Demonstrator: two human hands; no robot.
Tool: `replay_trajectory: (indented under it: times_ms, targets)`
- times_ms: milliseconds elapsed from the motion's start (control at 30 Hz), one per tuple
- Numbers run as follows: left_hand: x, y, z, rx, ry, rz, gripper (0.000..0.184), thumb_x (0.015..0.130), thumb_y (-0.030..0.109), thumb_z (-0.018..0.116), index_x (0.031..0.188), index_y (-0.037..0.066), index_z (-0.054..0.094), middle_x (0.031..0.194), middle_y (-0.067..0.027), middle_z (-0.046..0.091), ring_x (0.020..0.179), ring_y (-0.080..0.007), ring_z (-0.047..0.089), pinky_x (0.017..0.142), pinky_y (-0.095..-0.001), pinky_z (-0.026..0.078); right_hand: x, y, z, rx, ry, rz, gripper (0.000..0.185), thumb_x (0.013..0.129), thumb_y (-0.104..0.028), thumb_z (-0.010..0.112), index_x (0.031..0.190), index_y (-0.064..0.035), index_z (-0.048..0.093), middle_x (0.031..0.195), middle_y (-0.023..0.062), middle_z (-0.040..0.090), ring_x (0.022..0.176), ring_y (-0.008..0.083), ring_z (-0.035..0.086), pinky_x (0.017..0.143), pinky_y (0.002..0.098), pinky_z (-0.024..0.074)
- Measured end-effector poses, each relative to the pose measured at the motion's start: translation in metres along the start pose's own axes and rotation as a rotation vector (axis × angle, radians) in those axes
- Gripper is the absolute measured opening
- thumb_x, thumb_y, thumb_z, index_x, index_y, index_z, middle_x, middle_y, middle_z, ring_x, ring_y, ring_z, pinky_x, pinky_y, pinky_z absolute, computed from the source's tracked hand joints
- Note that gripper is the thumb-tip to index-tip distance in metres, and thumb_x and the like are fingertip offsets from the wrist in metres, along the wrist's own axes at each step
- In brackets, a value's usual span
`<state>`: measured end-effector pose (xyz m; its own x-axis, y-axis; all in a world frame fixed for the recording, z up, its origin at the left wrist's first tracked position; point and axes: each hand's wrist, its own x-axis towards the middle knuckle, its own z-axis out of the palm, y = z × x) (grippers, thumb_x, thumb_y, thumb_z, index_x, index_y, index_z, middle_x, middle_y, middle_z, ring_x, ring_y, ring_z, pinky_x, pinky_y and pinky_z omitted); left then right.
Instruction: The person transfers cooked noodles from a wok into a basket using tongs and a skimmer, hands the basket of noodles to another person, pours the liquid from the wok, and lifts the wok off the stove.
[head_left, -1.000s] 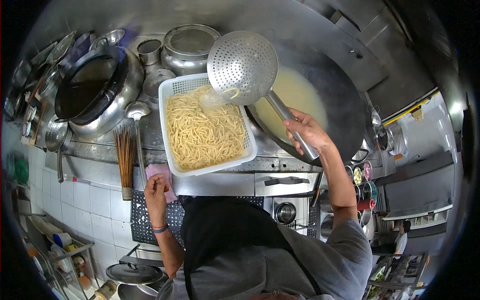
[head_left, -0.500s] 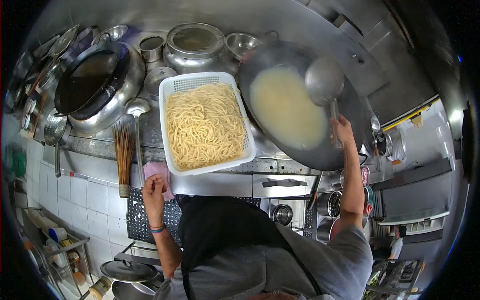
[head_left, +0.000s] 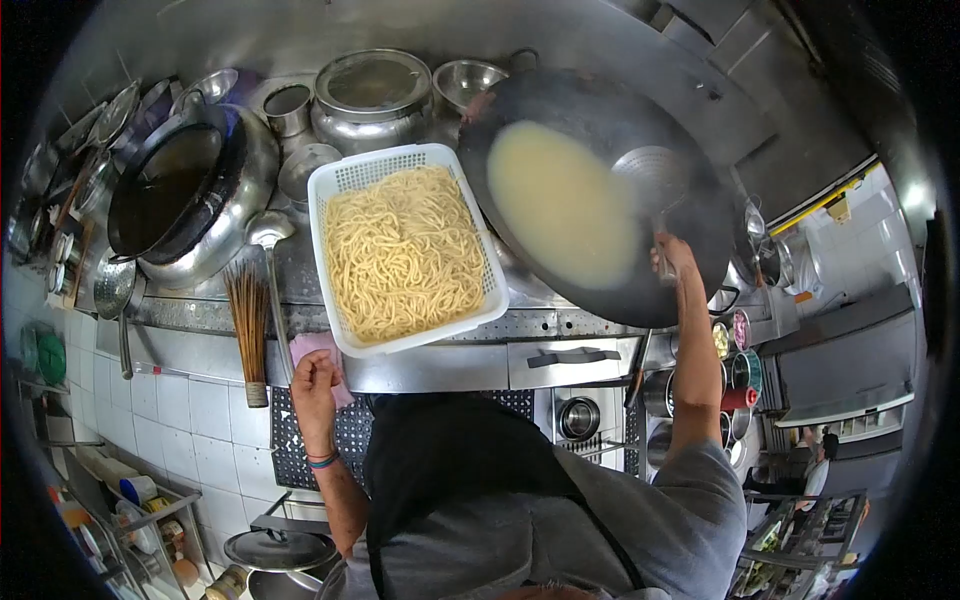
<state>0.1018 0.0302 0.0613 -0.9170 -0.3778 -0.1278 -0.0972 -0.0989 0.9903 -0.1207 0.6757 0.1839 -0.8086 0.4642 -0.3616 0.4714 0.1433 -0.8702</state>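
Note:
My right hand [head_left: 675, 257] grips the handle of a round perforated strainer [head_left: 650, 178], which rests in the right side of a large dark wok [head_left: 690, 130]. Cloudy yellowish liquid [head_left: 565, 205] fills the wok's middle, with steam over it. Left of the wok, a white plastic basket [head_left: 425, 338] is full of noodles [head_left: 405, 250]. My left hand [head_left: 315, 378] has its fingers curled together beside a pink cloth [head_left: 338, 390] and the lower end of a long-handled ladle [head_left: 270, 228]; what it may hold is too small to make out.
A second wok [head_left: 165, 190] sits in a steel ring at the left. A bamboo brush [head_left: 247, 325] and another strainer [head_left: 115, 285] lie along the counter's edge. A lidded pot [head_left: 373, 85] and a metal bowl [head_left: 468, 82] stand behind. Another person [head_left: 815, 470] is far right.
The strainer has gone from above the noodle basket rightward and down into the wok, and my right arm moved with it. Its bowl now looks empty. My left hand has hardly moved.

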Motion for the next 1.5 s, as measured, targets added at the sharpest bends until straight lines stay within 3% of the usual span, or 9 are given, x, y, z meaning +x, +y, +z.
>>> replay_trajectory:
  times_ms: [300,500,600,700,900,1200,1400,1433,1500]
  targets:
    - [-0.013,-0.002,-0.016,-0.051,0.043,-0.003,0.014,0.100,0.014,0.058,0.106,0.001,0.063,0.077,0.0001,0.059,0.070,-0.0081,0.054,0.066,-0.0242,0.047,-0.004,-0.016,0.084,0.319,-0.388,0.293,0.019,0.103,-0.029,0.049,0.100,-0.0111,0.043,0.064,-0.0010,0.049,0.041,0.0084,0.043,0.034,0.0241,0.0370]
    - [-0.017,-0.004,-0.022,-0.055,0.065,-0.022,0.016,0.101,0.016,0.059,0.107,0.002,0.063,0.076,0.0005,0.058,0.070,-0.0082,0.054,0.065,-0.0242,0.046,-0.017,-0.026,0.114,0.361,-0.586,0.407,0.024,0.103,-0.033,0.048,0.094,-0.0113,0.046,0.058,-0.0033,0.048,0.040,0.0072,0.043,0.033,0.0230,0.0352]
    - [-0.015,-0.006,-0.023,-0.025,0.048,-0.013,0.018,0.101,0.018,0.059,0.108,0.002,0.063,0.078,0.0007,0.058,0.071,-0.0083,0.055,0.067,-0.0245,0.048,-0.035,-0.035,0.123,0.307,-0.667,0.455,0.034,0.103,-0.039,0.048,0.081,-0.0122,0.048,0.054,-0.0048,0.046,0.038,0.0070,0.042,0.032,0.0222,0.0344]
    - [-0.013,-0.005,-0.018,-0.034,0.043,-0.012,0.017,0.101,0.016,0.059,0.108,0.002,0.063,0.078,0.0010,0.058,0.070,-0.0076,0.054,0.066,-0.0237,0.048,-0.056,-0.040,0.140,0.416,-0.627,0.397,0.035,0.104,-0.040,0.047,0.082,-0.0122,0.048,0.054,-0.0046,0.046,0.038,0.0071,0.043,0.031,0.0219,0.0342]
    - [-0.008,-0.004,-0.014,-0.004,0.022,0.008,0.018,0.101,0.018,0.059,0.109,0.002,0.064,0.079,0.0010,0.059,0.071,-0.0078,0.055,0.067,-0.0242,0.049,-0.085,-0.047,0.135,0.424,-0.765,0.362,0.021,0.106,-0.032,0.045,0.102,-0.0121,0.043,0.069,0.0002,0.050,0.042,0.0066,0.045,0.031,0.0229,0.0372]
    - [-0.010,-0.002,-0.011,-0.001,0.016,-0.005,0.018,0.100,0.017,0.059,0.108,0.002,0.064,0.079,0.0012,0.060,0.070,-0.0079,0.056,0.066,-0.0239,0.049,-0.166,-0.082,0.131,0.254,-0.717,0.062,0.023,0.104,-0.028,0.051,0.116,-0.0083,0.048,0.070,0.0013,0.053,0.042,0.0069,0.046,0.031,0.0231,0.0395]
    - [-0.011,0.002,-0.010,-0.034,0.024,-0.009,0.017,0.100,0.016,0.058,0.108,0.001,0.064,0.079,0.0009,0.060,0.070,-0.0078,0.056,0.066,-0.0235,0.049,-0.201,-0.084,0.145,0.080,-0.682,-0.091,0.034,0.098,-0.023,0.060,0.126,-0.0036,0.052,0.067,0.0042,0.055,0.039,0.0085,0.049,0.029,0.0238,0.0404]
    - [-0.011,0.002,-0.010,-0.037,0.026,-0.006,0.017,0.100,0.016,0.058,0.108,0.001,0.064,0.079,0.0010,0.060,0.070,-0.0078,0.056,0.066,-0.0234,0.048,-0.210,-0.085,0.150,0.047,-0.656,-0.093,0.047,0.097,-0.018,0.062,0.139,-0.0031,0.048,0.065,0.0024,0.054,0.040,0.0084,0.048,0.031,0.0246,0.0412]
    - [-0.012,0.003,-0.012,-0.024,0.038,-0.009,0.017,0.100,0.015,0.058,0.108,0.001,0.064,0.079,0.0010,0.060,0.070,-0.0079,0.056,0.066,-0.0235,0.048,-0.217,-0.078,0.159,-0.128,-0.650,-0.233,0.053,0.096,-0.015,0.061,0.145,-0.0042,0.043,0.064,0.0008,0.053,0.041,0.0083,0.049,0.033,0.0251,0.0418]
